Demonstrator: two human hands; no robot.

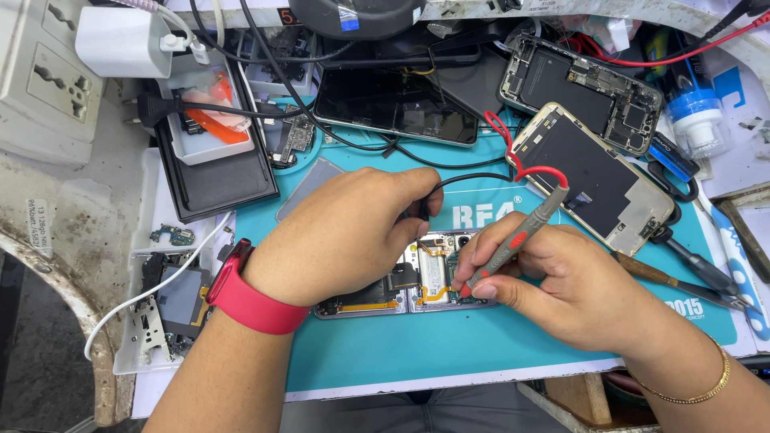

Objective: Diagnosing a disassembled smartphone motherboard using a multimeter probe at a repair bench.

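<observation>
A teal mat (pixel 481 353) covers the desk. On it, directly under both hands, an opened phone (pixel 425 281) lies with its long axis left to right. The left hand (pixel 337 236) curls over its left half, pinching a black probe (pixel 423 210). The right hand (pixel 561 281) grips a grey probe (pixel 513 244) pen-style – tip on the phone's right half.
</observation>
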